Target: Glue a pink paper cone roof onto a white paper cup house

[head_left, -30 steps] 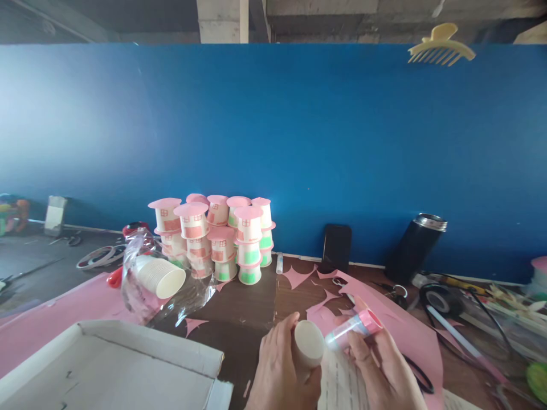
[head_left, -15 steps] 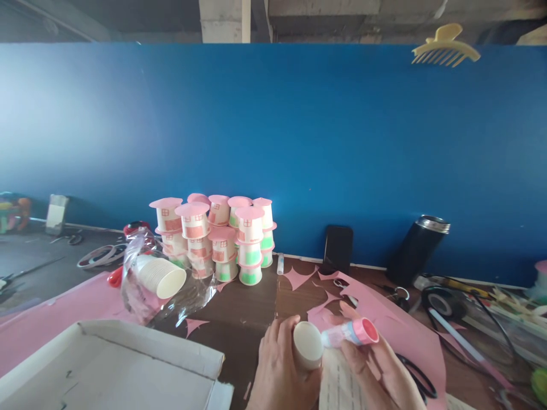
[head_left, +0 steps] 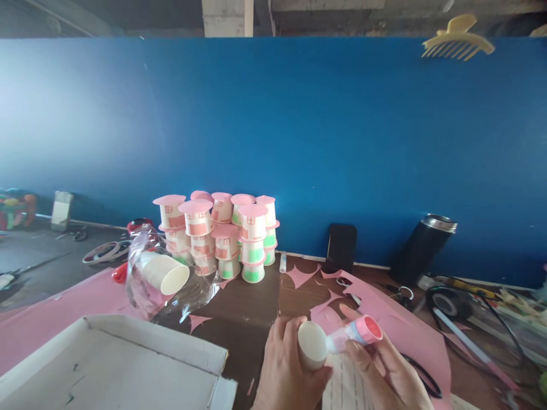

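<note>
My left hand [head_left: 284, 370] is wrapped round a small white paper cup [head_left: 311, 345], its flat bottom turned toward the camera. My right hand [head_left: 380, 373] grips a glue stick [head_left: 354, 334] with a pink end, and its tip touches the edge of the cup's bottom. Both hands hover low over the brown table, above a printed sheet [head_left: 344, 387] and pink paper [head_left: 397, 324].
A pile of finished cup houses with pink roofs [head_left: 222, 233] stands at the blue wall. A plastic bag of stacked white cups [head_left: 164, 273] lies to the left, a white cardboard tray [head_left: 111, 364] at the front left. A phone [head_left: 341, 247], black flask [head_left: 421, 249], tape and scissors [head_left: 421, 376] sit right.
The glue stick's tip has moved in to touch the cup's bottom. The camera has shifted slightly; the hands stay in the same place.
</note>
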### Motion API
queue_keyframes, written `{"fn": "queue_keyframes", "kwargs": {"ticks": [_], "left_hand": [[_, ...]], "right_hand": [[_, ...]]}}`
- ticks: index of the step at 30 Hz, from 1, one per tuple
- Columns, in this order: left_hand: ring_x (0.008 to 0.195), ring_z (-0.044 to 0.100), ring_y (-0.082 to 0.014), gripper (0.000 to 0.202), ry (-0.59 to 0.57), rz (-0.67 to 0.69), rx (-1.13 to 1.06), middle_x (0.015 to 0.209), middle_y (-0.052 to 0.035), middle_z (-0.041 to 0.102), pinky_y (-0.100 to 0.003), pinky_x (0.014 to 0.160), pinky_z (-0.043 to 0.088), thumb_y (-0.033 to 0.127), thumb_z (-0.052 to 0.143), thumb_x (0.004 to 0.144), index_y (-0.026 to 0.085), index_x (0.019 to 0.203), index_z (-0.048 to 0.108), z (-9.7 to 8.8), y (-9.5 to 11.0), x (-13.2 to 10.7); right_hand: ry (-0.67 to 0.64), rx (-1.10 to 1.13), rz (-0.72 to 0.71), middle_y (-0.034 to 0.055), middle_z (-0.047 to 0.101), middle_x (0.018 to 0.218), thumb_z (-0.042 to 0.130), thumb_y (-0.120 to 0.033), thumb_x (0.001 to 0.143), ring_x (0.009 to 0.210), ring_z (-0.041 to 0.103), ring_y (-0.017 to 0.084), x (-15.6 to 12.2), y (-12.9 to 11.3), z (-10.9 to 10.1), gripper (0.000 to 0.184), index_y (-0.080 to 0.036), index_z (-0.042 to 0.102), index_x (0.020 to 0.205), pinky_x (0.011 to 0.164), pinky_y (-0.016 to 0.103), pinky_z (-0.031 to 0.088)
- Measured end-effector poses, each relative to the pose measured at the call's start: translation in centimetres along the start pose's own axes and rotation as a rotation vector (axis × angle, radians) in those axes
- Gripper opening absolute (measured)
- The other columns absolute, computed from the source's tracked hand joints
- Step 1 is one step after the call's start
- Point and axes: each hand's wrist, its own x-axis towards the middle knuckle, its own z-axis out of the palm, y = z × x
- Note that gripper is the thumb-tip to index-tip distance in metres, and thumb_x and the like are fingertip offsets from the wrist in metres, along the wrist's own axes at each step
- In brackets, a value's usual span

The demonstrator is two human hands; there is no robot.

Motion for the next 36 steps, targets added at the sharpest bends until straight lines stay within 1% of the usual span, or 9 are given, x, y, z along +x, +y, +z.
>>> {"fn": "queue_keyframes", "kwargs": {"ticks": [5,7,12,17,23,26,29,32,36], "left_hand": [[0.105,0.057,-0.0307,0.058,0.048,0.058,0.037,0.11,-0.012,0.059,-0.049,0.092,0.047,0.017,0.063,0.063,0.019,0.12,0.051,0.3,-0.5,-0.2],[0.106,0.058,-0.0312,0.059,0.049,0.061,0.044,0.111,-0.0128,0.06,-0.05,0.093,0.047,0.017,0.062,0.064,0.019,0.122,0.05,0.2,-0.5,-0.2],[0.109,0.058,-0.0316,0.061,0.045,0.053,0.064,0.113,-0.0131,0.063,-0.05,0.095,0.045,0.015,0.058,0.063,0.019,0.123,0.051,0.1,-0.2,-0.3],[0.114,0.056,-0.0322,0.068,0.031,0.037,0.071,0.121,-0.0141,0.063,-0.048,0.1,0.044,0.016,0.058,0.06,0.017,0.127,0.051,0.2,-0.1,-0.6],[0.115,0.054,-0.0327,0.067,-0.033,-0.031,-0.001,0.121,-0.0147,0.061,-0.052,0.102,0.04,0.021,0.063,0.062,0.015,0.127,0.051,-0.2,0.0,-0.4],[0.113,0.054,-0.0318,0.064,-0.049,-0.077,-0.016,0.117,-0.0128,0.061,-0.051,0.101,0.041,0.019,0.063,0.06,0.017,0.123,0.054,-0.6,0.5,0.0],[0.11,0.055,-0.0299,0.058,-0.052,-0.08,-0.006,0.113,-0.012,0.059,-0.048,0.098,0.044,0.015,0.058,0.058,0.018,0.116,0.057,-0.9,0.9,0.1],[0.108,0.056,-0.0294,0.057,-0.048,-0.054,0.005,0.11,-0.0121,0.059,-0.047,0.097,0.045,0.015,0.057,0.058,0.017,0.115,0.058,-0.8,0.9,0.1],[0.117,0.053,-0.0316,0.067,-0.012,-0.021,0.032,0.117,-0.0135,0.06,-0.049,0.103,0.042,0.015,0.057,0.059,0.016,0.127,0.052,-0.1,0.1,-0.2]], "right_hand": [[0.004,-0.198,-0.088,0.0041,0.073,0.113,0.054,-0.046,0.09,0.102,0.07,0.025,-0.2,0.5,-0.5,0.03,-0.028,0.063,0.113,0.082,0.032,0.06],[0.008,-0.221,-0.105,0.0043,0.073,0.109,0.055,-0.046,0.09,0.1,0.071,0.025,-0.3,0.7,-0.5,0.028,-0.027,0.064,0.109,0.084,0.034,0.06],[0.069,-0.134,-0.047,0.0057,0.071,0.116,0.055,-0.049,0.089,0.108,0.067,0.027,-0.4,1.0,-0.4,0.036,-0.026,0.059,0.117,0.097,0.04,0.054],[0.023,-0.073,-0.002,0.0056,0.059,0.138,0.053,-0.049,0.091,0.128,0.053,0.028,-0.4,0.8,-0.2,0.054,-0.027,0.045,0.139,0.104,0.042,0.048],[-0.049,-0.166,-0.107,0.0048,0.059,0.137,0.053,-0.043,0.092,0.129,0.052,0.028,-0.6,0.3,0.3,0.043,-0.027,0.053,0.132,0.106,0.04,0.047],[0.016,-0.073,-0.048,0.0041,0.057,0.14,0.052,-0.045,0.093,0.133,0.048,0.027,-1.0,-0.6,0.7,0.045,-0.028,0.051,0.135,0.109,0.041,0.043],[0.056,0.037,-0.011,0.0051,0.056,0.141,0.049,-0.045,0.094,0.134,0.046,0.026,-1.3,-1.3,0.8,0.05,-0.028,0.043,0.142,0.107,0.039,0.044],[0.013,-0.077,-0.08,0.0064,0.056,0.141,0.048,-0.042,0.096,0.137,0.042,0.027,-1.2,-1.0,0.4,0.047,-0.028,0.046,0.141,0.109,0.043,0.041],[-0.093,-0.309,-0.26,0.0079,0.055,0.141,0.042,-0.035,0.098,0.136,0.043,0.027,-1.0,1.2,-0.6,0.041,-0.026,0.051,0.137,0.107,0.043,0.042]]}}
